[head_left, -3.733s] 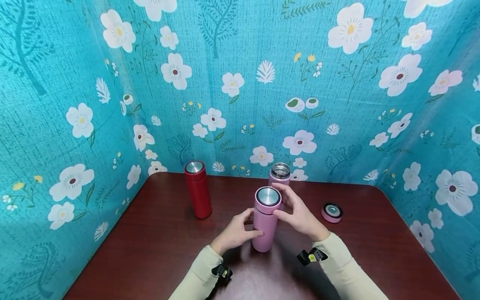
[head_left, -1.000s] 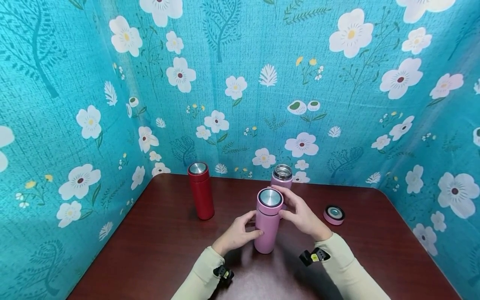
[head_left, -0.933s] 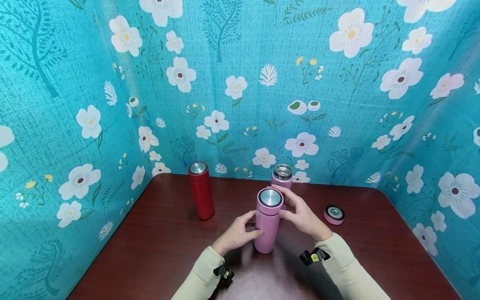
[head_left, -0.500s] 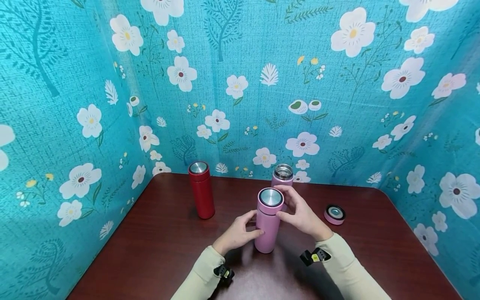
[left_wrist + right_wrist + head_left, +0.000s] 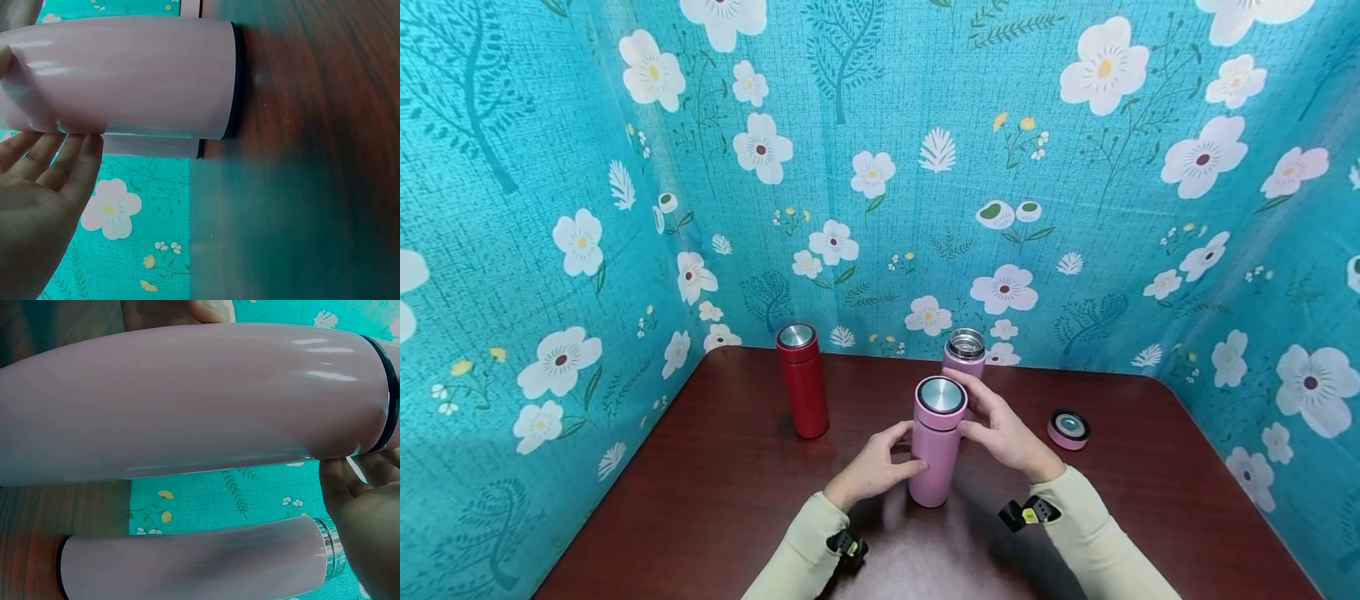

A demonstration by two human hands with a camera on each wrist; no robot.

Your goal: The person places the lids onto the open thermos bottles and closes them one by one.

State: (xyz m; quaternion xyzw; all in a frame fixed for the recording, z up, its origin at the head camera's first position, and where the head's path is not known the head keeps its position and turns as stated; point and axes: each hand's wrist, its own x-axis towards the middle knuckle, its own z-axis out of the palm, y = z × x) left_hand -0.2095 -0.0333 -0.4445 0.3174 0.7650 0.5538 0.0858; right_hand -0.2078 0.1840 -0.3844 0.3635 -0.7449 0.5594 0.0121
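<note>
A pink thermos flask (image 5: 932, 468) stands upright on the table, its pink lid (image 5: 937, 415) with a silver top in place. My left hand (image 5: 871, 472) grips the flask's body from the left; in the left wrist view the left hand's fingers (image 5: 81, 165) lie along its side. At the top right, my right hand (image 5: 1002, 425) holds the lid between thumb and fingers. The right wrist view shows the right hand (image 5: 369, 515) by the dark ring below the lid. Behind stands a second pink thermos (image 5: 964, 364), uncapped, with a bare steel neck.
A loose pink lid (image 5: 1067, 431) lies on the table to the right. A red thermos (image 5: 806, 402) with its lid on stands at the left. The dark brown table (image 5: 715, 475) meets a blue flowered cloth (image 5: 880, 258) at the back and sides.
The right hand's fingers shift slightly at the lid. Both hands stay on the pink thermos, which keeps its place; the head view has swung a little since the oldest frame.
</note>
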